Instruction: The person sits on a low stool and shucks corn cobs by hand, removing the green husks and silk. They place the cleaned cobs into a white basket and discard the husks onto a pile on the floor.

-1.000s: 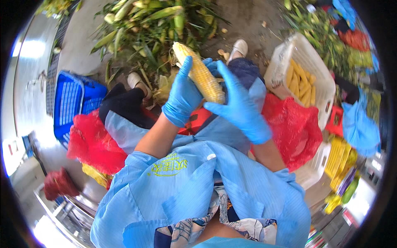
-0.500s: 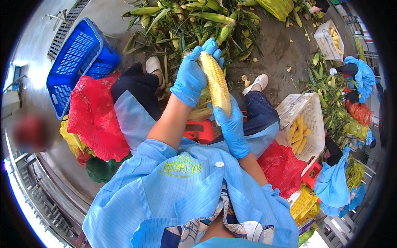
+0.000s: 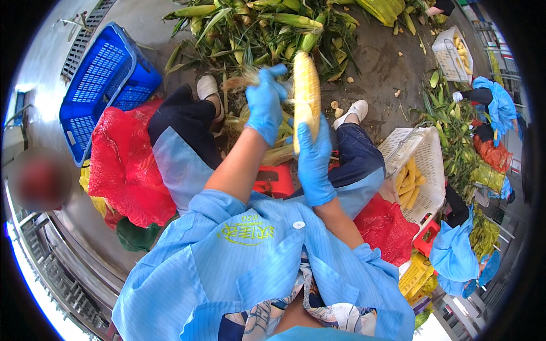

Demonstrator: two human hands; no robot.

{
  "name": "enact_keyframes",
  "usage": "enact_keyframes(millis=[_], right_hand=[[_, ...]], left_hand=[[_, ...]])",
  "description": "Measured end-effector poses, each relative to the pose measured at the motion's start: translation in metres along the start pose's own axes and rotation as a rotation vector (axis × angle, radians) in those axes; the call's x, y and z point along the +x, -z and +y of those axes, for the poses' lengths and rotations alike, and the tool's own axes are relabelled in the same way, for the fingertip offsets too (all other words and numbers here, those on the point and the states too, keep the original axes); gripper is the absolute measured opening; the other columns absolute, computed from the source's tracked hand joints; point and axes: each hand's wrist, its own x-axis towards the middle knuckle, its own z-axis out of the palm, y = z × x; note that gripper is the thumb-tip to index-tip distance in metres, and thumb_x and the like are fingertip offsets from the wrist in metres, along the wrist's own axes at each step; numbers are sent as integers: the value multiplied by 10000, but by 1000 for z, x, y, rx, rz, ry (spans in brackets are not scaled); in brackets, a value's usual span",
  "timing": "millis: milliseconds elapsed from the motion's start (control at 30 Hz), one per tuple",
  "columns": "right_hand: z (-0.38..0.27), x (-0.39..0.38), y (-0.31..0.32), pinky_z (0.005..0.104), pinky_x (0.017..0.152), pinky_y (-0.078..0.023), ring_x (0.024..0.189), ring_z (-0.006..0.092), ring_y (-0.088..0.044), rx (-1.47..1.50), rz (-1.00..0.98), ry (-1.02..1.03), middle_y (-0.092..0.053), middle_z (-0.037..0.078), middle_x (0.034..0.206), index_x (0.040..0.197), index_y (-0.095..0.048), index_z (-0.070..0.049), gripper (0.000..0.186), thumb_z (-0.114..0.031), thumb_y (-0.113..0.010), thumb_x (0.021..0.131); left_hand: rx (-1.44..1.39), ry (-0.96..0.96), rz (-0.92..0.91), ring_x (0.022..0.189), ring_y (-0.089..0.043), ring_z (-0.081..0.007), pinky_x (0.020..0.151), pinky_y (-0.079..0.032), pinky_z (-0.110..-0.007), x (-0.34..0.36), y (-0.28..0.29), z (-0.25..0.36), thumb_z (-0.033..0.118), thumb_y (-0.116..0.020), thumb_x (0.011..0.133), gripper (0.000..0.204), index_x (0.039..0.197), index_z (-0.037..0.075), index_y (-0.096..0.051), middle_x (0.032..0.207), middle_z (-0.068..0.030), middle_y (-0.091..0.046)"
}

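A peeled yellow ear of corn [image 3: 307, 85] stands nearly upright in my right hand [image 3: 316, 170], whose blue-gloved fingers wrap round its lower end. To the left of it and apart from it, my left hand [image 3: 264, 108], also in a blue glove, is closed on a tuft of corn silk [image 3: 236, 84] that sticks out to the left, blurred by motion. Below the hands, pale stripped husks [image 3: 280, 153] lie between my legs.
Ahead lies a pile of green husks and unpeeled corn [image 3: 256, 40]. A blue crate [image 3: 108, 68] stands at left, a white crate [image 3: 432, 187] with peeled ears at right. Red mesh sacking [image 3: 128, 170] covers my left side. Co-workers in blue [image 3: 500, 108] sit at far right.
My left hand has come off the ear and moved down and left with silk in it. My right hand has tipped the ear more upright and raised it slightly.
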Motion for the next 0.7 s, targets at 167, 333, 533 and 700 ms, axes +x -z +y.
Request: enact_keyframes(millis=[167,333,533,700], right_hand=[[-11,60,26,265,616,-524,857,184,-602,91,-11,127,-569,135,1065,1283,-398,15,600,-439,-502,906],[-15,66,62,318,687,-529,877,206,-603,353,-22,20,-575,175,1107,1272,-411,-6,533,-410,-467,930],[-38,82,95,357,693,-529,947,255,-583,822,-111,-94,-505,148,1255,1313,-388,-41,513,-388,-436,938],[-26,45,89,273,529,-505,808,180,-603,735,-248,-274,-548,113,1199,1312,-394,-30,548,-412,-451,924]], left_hand=[[818,366,-524,665,-601,-219,658,-473,-368,-57,23,-50,373,-586,866,368,904,13,-653,719,-141,-634],[1570,-224,-403,698,-615,-371,633,-486,-438,-38,57,-31,369,-602,818,308,834,63,-640,730,-203,-625],[1747,21,-552,957,-601,-370,812,-477,-426,-19,79,-27,437,-642,781,678,1263,2,-448,1028,-254,-609],[340,-193,-708,1181,-472,-246,971,-382,-330,-19,-7,21,274,-628,866,761,1421,7,-182,1436,-205,-287]])
